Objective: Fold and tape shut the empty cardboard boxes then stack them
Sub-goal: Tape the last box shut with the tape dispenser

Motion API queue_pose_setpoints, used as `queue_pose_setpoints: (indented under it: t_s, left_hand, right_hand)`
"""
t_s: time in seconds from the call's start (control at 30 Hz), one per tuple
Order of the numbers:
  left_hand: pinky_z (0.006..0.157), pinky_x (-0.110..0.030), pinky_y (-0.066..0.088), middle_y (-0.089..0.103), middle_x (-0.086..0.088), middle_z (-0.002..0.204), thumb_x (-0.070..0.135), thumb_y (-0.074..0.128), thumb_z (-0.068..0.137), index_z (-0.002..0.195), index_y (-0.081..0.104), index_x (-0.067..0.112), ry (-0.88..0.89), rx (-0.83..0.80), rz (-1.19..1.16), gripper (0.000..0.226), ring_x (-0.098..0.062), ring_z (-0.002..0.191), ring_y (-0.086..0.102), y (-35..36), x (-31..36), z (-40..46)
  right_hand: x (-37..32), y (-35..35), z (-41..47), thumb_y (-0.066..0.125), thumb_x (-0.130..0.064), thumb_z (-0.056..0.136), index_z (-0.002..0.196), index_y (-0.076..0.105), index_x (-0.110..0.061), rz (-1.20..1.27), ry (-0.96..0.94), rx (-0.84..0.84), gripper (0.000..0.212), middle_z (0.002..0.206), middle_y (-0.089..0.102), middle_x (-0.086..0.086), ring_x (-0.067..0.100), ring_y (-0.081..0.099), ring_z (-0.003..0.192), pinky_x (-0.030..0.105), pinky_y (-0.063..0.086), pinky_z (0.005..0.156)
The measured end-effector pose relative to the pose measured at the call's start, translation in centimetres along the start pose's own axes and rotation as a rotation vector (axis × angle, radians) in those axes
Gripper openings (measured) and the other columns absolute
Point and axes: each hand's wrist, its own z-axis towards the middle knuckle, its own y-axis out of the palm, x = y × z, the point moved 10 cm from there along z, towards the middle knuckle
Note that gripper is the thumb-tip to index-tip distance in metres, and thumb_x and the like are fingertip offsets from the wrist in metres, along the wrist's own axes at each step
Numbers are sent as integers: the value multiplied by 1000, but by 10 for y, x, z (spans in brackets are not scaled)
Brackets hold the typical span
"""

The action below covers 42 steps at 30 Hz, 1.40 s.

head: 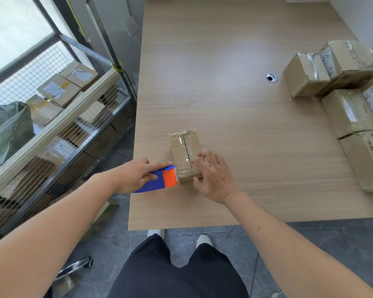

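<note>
A small brown cardboard box lies on the wooden table near its front left corner, with clear tape along its top seam. My left hand grips a blue and orange tape dispenser, whose orange end touches the box's near left end. My right hand rests on the box's near right side with the fingers spread over the top.
Several taped cardboard boxes are stacked at the table's right edge. A round cable hole sits in the table's middle. A wire cage cart full of parcels stands to the left of the table.
</note>
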Motion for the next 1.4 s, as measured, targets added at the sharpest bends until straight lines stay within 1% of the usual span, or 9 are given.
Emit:
queue_pose_setpoints:
  t_s: [0.07, 0.17, 0.47, 0.7, 0.9, 1.03, 1.13, 1.33, 1.4]
  left_hand:
    - [90, -34, 42, 47, 4, 107, 39, 38, 109, 143, 5, 77, -2, -8, -23, 60, -17, 95, 51, 3, 3, 0]
    - [90, -34, 43, 47, 4, 109, 40, 38, 109, 143, 7, 76, -6, -6, -52, 59, -15, 93, 51, 9, 5, 1]
    - [101, -37, 41, 46, 6, 112, 32, 40, 109, 150, 6, 69, 57, 50, -138, 64, -16, 103, 48, 25, -14, -34]
    - [91, -36, 43, 49, 3, 99, 45, 30, 109, 152, -5, 64, -28, 123, 15, 59, -18, 90, 51, 26, -12, -30]
    - [97, -46, 46, 58, -8, 118, 46, 26, 109, 155, 17, 48, -189, 46, -136, 47, -28, 103, 59, 40, -10, -14]
    - [88, -43, 47, 65, -8, 108, 41, 27, 111, 144, 38, 32, -233, 37, -206, 36, -27, 93, 61, 38, -5, -9]
    - [80, -40, 44, 64, -6, 102, 37, 29, 111, 133, 45, 24, -297, 12, -168, 30, -26, 90, 60, 39, -10, -13]
    - [90, -42, 45, 59, -15, 107, 45, 32, 109, 158, 23, 35, -345, 154, -17, 51, -36, 100, 57, 33, -15, -23]
    - [84, -40, 46, 55, -13, 101, 53, 37, 106, 158, 19, 41, -377, 234, -28, 56, -33, 93, 53, 33, -10, -22]
  right_hand:
    - [-9, 10, 3, 62, -40, 88, 154, 35, -30, -5, -21, -86, 73, 164, 22, 4, 28, 22, 152, 42, 25, 119]
    - [-20, 32, 4, 41, -55, 103, 164, 12, -32, -72, -104, -177, 71, 172, -3, 4, 21, -10, 158, 46, 4, 128]
    - [-13, 46, 5, 25, -56, 107, 163, 8, -35, -177, -76, -199, 63, 172, -2, 1, 17, -9, 158, 42, -4, 127]
    - [-14, 47, 8, 20, -61, 102, 162, 9, -40, -157, -5, -254, 65, 172, -2, -2, 14, -9, 157, 41, -6, 126]
    - [-16, 49, 10, 23, -63, 99, 160, 14, -41, -127, 67, -281, 65, 171, 0, -4, 15, -7, 157, 38, -14, 124]
    - [-19, 51, 12, 11, -65, 91, 159, 14, -39, -127, 83, -299, 73, 171, 0, -2, 16, -9, 157, 43, -10, 126]
    - [-20, 48, 12, 18, -59, 94, 159, 15, -38, -130, 90, -294, 68, 171, -1, -1, 16, -10, 157, 43, -12, 126]
    - [-22, 49, 12, 19, -57, 92, 158, 18, -37, -127, 106, -268, 70, 171, 2, -1, 16, -8, 157, 45, -12, 126]
    - [-22, 48, 12, 32, -54, 97, 158, 23, -37, -113, 128, -240, 64, 171, 6, -2, 16, -6, 158, 45, -10, 126]
